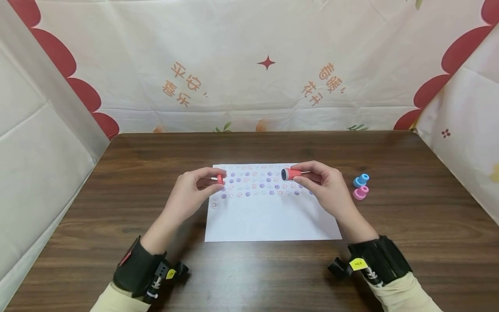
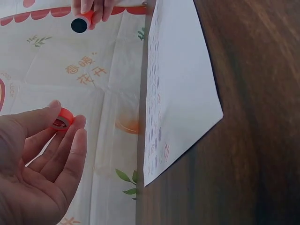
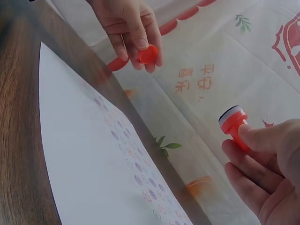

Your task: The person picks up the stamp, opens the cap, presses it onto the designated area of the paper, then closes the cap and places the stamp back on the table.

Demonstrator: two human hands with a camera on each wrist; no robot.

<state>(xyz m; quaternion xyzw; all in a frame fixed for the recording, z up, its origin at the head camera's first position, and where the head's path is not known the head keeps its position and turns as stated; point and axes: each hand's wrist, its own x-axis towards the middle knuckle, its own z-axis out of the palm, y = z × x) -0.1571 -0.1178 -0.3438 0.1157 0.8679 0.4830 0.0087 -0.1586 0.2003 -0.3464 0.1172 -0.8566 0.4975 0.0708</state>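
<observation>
Between thumb and fingers, my left hand (image 1: 189, 190) pinches a small round red cap (image 2: 63, 120); its hollow side shows in the left wrist view. My right hand (image 1: 327, 186) holds a red toy stamp (image 3: 236, 125) by its handle, the dark round face uncovered and turned left toward the cap. Both hands are above a white sheet of paper (image 1: 269, 221), apart from each other. Rows of small purple, blue and red stamped prints (image 1: 247, 187) fill the sheet's upper part, with one red print (image 1: 213, 205) starting a lower row at the left.
Right of the paper, a blue stamp (image 1: 361, 180) and a pink stamp (image 1: 361, 193) stand close together on the brown wooden table (image 1: 249, 277). A pale patterned cloth (image 1: 249, 95) hangs behind the table and at both sides.
</observation>
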